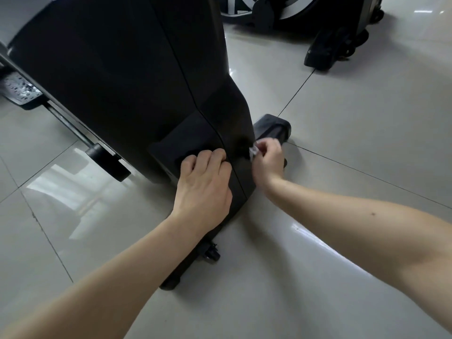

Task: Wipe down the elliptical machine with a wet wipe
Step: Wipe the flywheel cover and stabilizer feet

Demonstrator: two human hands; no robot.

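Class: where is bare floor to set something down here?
Free: grey tile floor between black elliptical housing and the far black machine; also left of the left hand. Crowded: housing base, where right hand holds white wipe.

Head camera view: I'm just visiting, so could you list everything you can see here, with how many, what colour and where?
elliptical machine: one, black housing, centre-left, standing on the floor
base bar: one, black, on the floor under the housing, its ends showing on either side
pedal: one, grey tread, far left
metal rail: one, silver, lower left of the housing
second machine: one, black with a white ring, top right
floor tiles: many, pale glossy grey, all around
wet wipe: one, white, bunched against the housing's lower right edge
left hand: one, rests on the lower housing, fingers bent
right hand: one, fingers pinch the wet wipe
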